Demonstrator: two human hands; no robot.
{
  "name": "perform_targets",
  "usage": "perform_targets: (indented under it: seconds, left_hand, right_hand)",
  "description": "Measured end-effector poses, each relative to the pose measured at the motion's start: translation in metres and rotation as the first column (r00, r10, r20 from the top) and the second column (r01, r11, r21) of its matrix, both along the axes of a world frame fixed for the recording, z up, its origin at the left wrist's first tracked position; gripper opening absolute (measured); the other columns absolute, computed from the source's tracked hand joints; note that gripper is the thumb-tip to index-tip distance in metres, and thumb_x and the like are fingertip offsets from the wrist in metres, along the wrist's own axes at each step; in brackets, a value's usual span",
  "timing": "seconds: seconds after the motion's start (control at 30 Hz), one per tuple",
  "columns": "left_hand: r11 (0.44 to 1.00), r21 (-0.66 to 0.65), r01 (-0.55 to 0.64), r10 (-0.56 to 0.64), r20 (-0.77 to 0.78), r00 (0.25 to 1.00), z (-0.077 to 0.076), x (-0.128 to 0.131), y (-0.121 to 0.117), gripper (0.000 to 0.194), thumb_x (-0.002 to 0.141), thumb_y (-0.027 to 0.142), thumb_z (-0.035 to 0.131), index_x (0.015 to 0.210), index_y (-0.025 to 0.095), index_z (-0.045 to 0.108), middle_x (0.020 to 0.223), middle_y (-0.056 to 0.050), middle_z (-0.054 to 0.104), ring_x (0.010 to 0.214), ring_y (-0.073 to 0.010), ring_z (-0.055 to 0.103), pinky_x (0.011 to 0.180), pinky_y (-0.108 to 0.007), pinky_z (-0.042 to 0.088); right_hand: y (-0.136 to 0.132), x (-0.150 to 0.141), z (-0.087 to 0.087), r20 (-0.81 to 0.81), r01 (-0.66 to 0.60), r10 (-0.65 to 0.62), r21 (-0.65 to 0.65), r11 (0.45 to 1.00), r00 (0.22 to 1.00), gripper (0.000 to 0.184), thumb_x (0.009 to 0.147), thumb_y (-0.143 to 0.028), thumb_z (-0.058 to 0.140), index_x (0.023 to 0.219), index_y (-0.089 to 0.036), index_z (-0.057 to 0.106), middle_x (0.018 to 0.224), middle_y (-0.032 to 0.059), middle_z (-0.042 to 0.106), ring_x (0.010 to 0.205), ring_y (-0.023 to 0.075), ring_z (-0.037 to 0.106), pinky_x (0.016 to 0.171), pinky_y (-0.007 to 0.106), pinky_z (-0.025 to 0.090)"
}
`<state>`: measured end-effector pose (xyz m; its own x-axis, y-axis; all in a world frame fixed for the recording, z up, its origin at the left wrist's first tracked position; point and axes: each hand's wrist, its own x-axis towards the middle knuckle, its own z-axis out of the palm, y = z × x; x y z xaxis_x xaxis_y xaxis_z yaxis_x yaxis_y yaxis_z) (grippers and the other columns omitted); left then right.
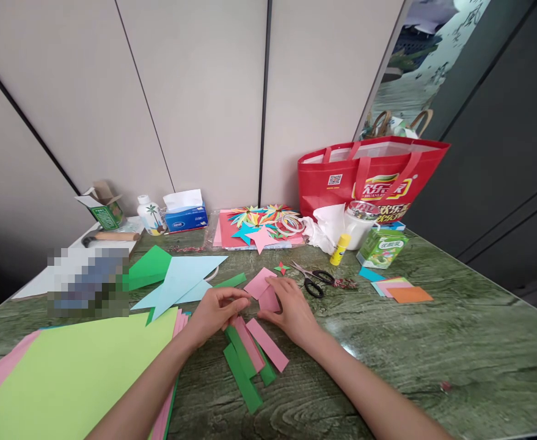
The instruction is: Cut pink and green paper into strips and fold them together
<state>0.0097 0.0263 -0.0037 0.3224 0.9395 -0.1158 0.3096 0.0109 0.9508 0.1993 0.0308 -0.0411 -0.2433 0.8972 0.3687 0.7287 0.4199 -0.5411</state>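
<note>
Two pink paper squares [260, 282], partly overlapping or folded, lie in front of me at the table's middle. My right hand [291, 310] has its thumb and fingers closed on their right side. My left hand [217, 313] is curled, its thumb and fingertips pressed together beside the paper's left edge; what they pinch is hidden. Just below the hands lie green paper strips [243, 379] and pink paper strips [268, 345], overlapping in a loose fan. A small red and green paper star [281, 268] and black-handled scissors [314, 278] rest beyond my right hand.
Large coloured sheets [89, 373] cover the left front. Light blue paper [186, 278] lies behind them. Along the back stand a tissue pack [186, 219], white bottle [151, 215], glue stick [340, 250], green carton [382, 247] and red bag [341, 183]. Small coloured papers [410, 294] lie right.
</note>
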Motion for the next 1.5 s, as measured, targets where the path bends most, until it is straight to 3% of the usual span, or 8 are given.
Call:
perform_targets:
  seconds: [0.2,0.33,0.47,0.73,0.97,1.1,1.27,1.5]
  left_hand:
    - [0.999,0.026,-0.037,0.039,-0.088,0.995,-0.002,0.002,0.001,0.037,0.074,0.040,0.052,0.099,0.013,0.059,0.046,0.003,0.053,0.035,-0.0090,0.041,0.038,-0.020,0.031]
    - [0.971,0.236,-0.047,0.107,-0.248,0.963,-0.008,0.003,0.002,0.034,0.069,0.031,0.058,0.099,0.016,0.062,0.047,0.004,0.054,0.041,-0.0129,0.046,0.045,-0.024,0.036]
    - [0.906,0.422,0.027,0.153,-0.387,0.909,-0.015,0.001,0.003,0.034,0.064,0.023,0.063,0.098,0.022,0.065,0.072,-0.002,0.068,0.056,-0.0176,0.056,0.058,-0.027,0.041]
    - [0.900,0.432,0.060,0.215,-0.561,0.800,-0.021,-0.004,0.007,0.040,0.062,0.033,0.067,0.101,0.023,0.063,0.099,-0.007,0.068,0.085,-0.0293,0.061,0.070,-0.032,0.042]
    - [0.875,0.484,0.023,0.249,-0.488,0.836,-0.022,-0.004,0.006,0.020,0.069,0.028,0.061,0.088,0.024,0.066,0.085,-0.004,0.071,0.077,-0.0250,0.064,0.067,-0.029,0.043]
    - [0.933,0.324,-0.155,0.228,-0.202,0.952,-0.015,0.001,0.004,0.017,0.069,0.032,0.060,0.080,0.021,0.065,0.078,-0.003,0.070,0.055,-0.0171,0.060,0.051,-0.025,0.042]
    - [0.980,-0.005,-0.197,0.196,0.090,0.976,-0.002,0.006,0.000,0.026,0.065,0.036,0.064,0.080,0.014,0.061,0.056,0.001,0.060,0.034,-0.0058,0.038,0.035,-0.019,0.028]
    - [0.997,-0.013,-0.072,0.073,0.065,0.995,0.002,0.008,-0.003,0.040,0.068,0.047,0.058,0.088,0.013,0.063,0.047,0.003,0.052,0.037,-0.0070,0.039,0.034,-0.018,0.025]
  right_hand:
    - [-0.001,-0.002,-0.002,0.027,-0.036,0.037,-0.065,0.997,0.999,0.048,0.066,-0.020,0.066,0.113,-0.016,0.053,0.107,0.0135,0.059,0.105,0.0282,0.047,0.086,0.044,0.039]
    - [-0.001,-0.003,-0.004,-0.077,-0.124,0.119,-0.065,0.990,0.990,0.043,0.067,-0.011,0.062,0.109,-0.018,0.055,0.103,0.0099,0.060,0.102,0.0242,0.051,0.085,0.040,0.041]
    - [-0.002,-0.004,-0.005,-0.168,-0.188,0.178,-0.041,0.981,0.970,0.049,0.066,-0.009,0.062,0.113,-0.020,0.053,0.108,0.0099,0.058,0.102,0.0239,0.052,0.088,0.040,0.041]
    - [-0.003,-0.006,-0.010,-0.229,-0.223,0.210,-0.032,0.974,0.950,0.059,0.065,-0.011,0.064,0.120,-0.022,0.046,0.124,0.0116,0.046,0.115,0.0239,0.044,0.095,0.041,0.036]
    - [0.000,-0.005,-0.014,-0.271,-0.159,0.142,-0.042,0.986,0.952,0.058,0.064,-0.011,0.064,0.118,-0.021,0.046,0.119,0.0114,0.046,0.112,0.0240,0.044,0.093,0.041,0.038]
    - [-0.001,-0.006,-0.011,-0.392,-0.170,0.141,-0.038,0.985,0.909,0.046,0.071,-0.011,0.056,0.114,-0.021,0.048,0.115,0.0106,0.049,0.099,0.0209,0.053,0.083,0.037,0.047]
    - [0.001,-0.007,-0.003,-0.634,-0.166,0.079,-0.080,0.983,0.770,0.045,0.074,-0.022,0.057,0.116,-0.021,0.043,0.110,0.0100,0.054,0.099,0.0207,0.054,0.076,0.033,0.050]
    - [0.000,-0.010,0.004,-0.829,-0.302,-0.022,-0.228,0.926,0.559,0.037,0.071,-0.029,0.060,0.104,-0.020,0.045,0.070,-0.0012,0.057,0.057,0.0125,0.058,0.052,0.026,0.055]
